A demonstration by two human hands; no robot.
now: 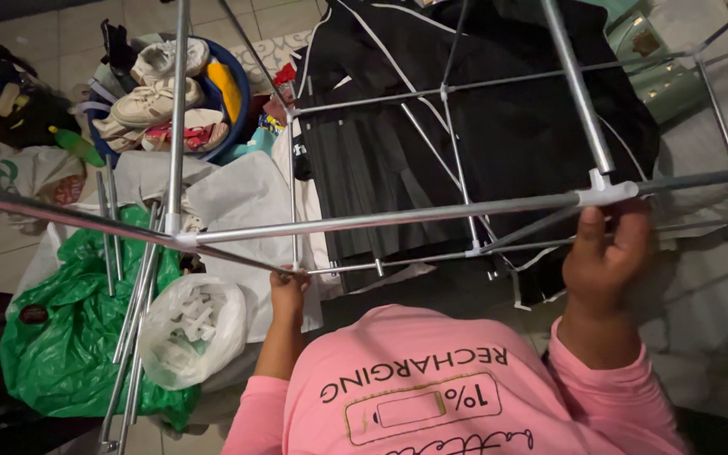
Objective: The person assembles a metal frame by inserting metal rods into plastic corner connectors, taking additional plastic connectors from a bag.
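A frame of silver metal rods (398, 217) filled most of the room in front of the person, its bars crossing at white plastic joints. Behind it lay a heap of black clothing (507, 126) with white piping, spread over the floor. To the left sat a crumpled green plastic bag (61, 337), with a bundle of loose metal rods (132, 320) leaning across it. Farther back stood a blue basin (233, 101) piled with white shoes (157, 84). A translucent white bag (191, 324) of small white connectors rested beside the green one.

The right hand (604, 261) was closed around the frame just under a white joint (604, 192), fingers curled over the bar. The left hand (286, 286) pinched a lower, thinner rod where several bars met, fingertips closed on it.
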